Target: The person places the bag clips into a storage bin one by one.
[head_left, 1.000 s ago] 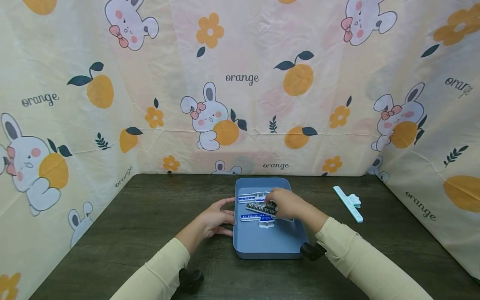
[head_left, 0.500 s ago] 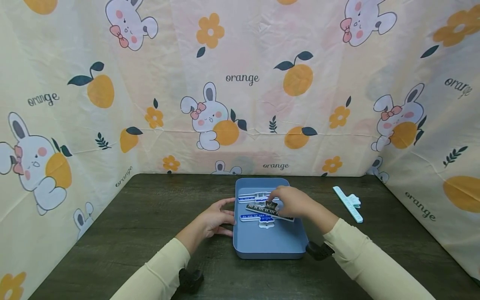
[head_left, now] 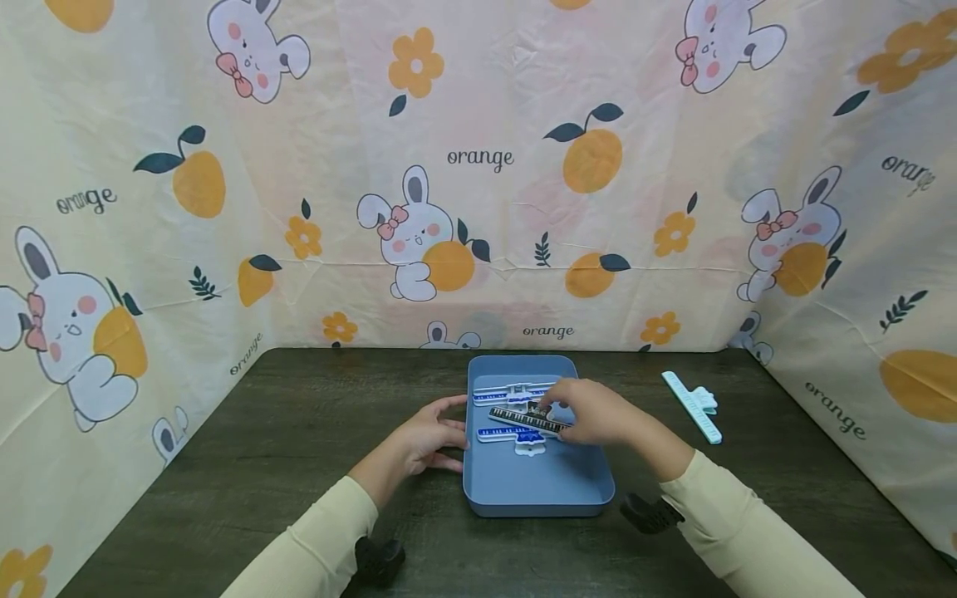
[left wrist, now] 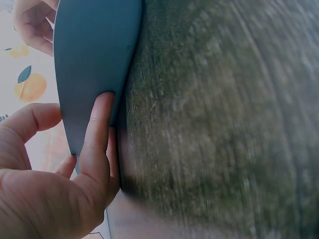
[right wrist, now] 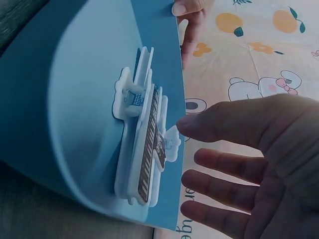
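A blue tray (head_left: 538,490) holds several long plastic clips with piano-key patterns. A black-and-white clip (head_left: 516,417) lies at a slant in the middle, overlapping the blue-and-white clip (head_left: 504,434) in front of it. Behind these is another blue-and-white clip (head_left: 493,398). My right hand (head_left: 601,411) hovers over the tray's right half; in the right wrist view its fingers (right wrist: 224,191) are spread with nothing between them, the thumb near the black clip's handle. My left hand (head_left: 422,436) touches the tray's left side, its fingers (left wrist: 97,129) along the outer wall.
A pale mint clip (head_left: 691,407) lies on the dark wooden table (head_left: 299,432), right of the tray. Behind the table hangs a patterned cloth (head_left: 508,216) with rabbits and oranges, which also runs along both sides.
My right hand has let go of the black-and-white clip, which now lies in the tray, and has drawn back to the right. My left hand stays at the tray.
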Tool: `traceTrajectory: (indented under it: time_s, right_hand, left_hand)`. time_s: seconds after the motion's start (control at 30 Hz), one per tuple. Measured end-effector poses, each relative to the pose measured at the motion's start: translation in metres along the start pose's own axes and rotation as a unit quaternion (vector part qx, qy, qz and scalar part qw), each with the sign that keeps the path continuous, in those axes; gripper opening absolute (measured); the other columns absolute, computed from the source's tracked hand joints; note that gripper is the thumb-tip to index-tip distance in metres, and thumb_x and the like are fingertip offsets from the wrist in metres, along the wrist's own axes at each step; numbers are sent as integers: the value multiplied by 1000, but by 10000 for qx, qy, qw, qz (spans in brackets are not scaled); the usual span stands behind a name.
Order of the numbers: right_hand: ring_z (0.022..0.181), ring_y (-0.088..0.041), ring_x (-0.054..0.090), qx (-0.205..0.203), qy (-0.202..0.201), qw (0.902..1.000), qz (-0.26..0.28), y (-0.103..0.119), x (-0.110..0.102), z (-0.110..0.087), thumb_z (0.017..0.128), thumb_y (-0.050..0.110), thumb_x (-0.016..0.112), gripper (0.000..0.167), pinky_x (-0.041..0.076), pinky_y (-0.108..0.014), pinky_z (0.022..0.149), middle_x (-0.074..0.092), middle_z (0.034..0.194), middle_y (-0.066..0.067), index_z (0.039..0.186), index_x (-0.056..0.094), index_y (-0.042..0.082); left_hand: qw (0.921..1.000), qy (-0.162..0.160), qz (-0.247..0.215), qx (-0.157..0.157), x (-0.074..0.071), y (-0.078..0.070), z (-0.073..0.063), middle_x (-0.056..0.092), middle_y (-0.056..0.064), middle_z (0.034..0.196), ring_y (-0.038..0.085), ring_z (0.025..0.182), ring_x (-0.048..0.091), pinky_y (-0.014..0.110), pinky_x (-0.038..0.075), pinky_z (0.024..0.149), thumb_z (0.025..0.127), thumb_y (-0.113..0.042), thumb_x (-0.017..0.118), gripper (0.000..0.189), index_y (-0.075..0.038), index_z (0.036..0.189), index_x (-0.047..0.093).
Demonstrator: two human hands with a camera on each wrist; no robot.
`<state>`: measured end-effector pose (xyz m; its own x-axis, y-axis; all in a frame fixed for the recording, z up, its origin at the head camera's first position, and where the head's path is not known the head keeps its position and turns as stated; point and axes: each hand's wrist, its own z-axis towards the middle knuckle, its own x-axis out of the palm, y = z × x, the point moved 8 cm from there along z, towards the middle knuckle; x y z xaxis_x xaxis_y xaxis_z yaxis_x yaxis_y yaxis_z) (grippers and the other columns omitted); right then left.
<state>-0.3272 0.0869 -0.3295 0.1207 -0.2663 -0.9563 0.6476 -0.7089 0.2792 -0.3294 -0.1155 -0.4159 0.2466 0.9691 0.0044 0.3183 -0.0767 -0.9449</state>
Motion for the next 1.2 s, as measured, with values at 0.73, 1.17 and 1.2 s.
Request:
traceTrajectory:
  time_s: [0.73, 1.17, 1.2]
  right_hand:
    - [111, -32, 59, -286, -607, 9975, 199, -8, -12, -29, 77, 0, 76, 34, 50, -50, 90, 65, 115, -10, 110, 70, 4]
    - [99, -29, 63, -185, -986, 9936, 525, -24, -18, -46, 78, -1, 75, 33, 54, -47, 82, 66, 110, -8, 110, 68, 6]
    - [100, -30, 63, -176, -985, 9933, 579, -25, -18, -47, 78, 0, 75, 33, 54, -48, 82, 66, 111, -8, 110, 68, 6]
  left_hand:
    - [10000, 39, -15, 10, 1, -1, -3, 57, 21, 125, 29, 96, 67, 44, 59, 63, 79, 16, 62, 81, -13, 150, 34]
    - [10000, 24, -16, 57, 0, 0, -1, 58, 20, 125, 27, 95, 67, 43, 59, 63, 79, 15, 62, 82, -14, 151, 34]
    - [10000, 23, -8, 63, 0, 0, -1, 58, 20, 125, 27, 94, 67, 43, 59, 63, 79, 15, 62, 82, -13, 151, 34]
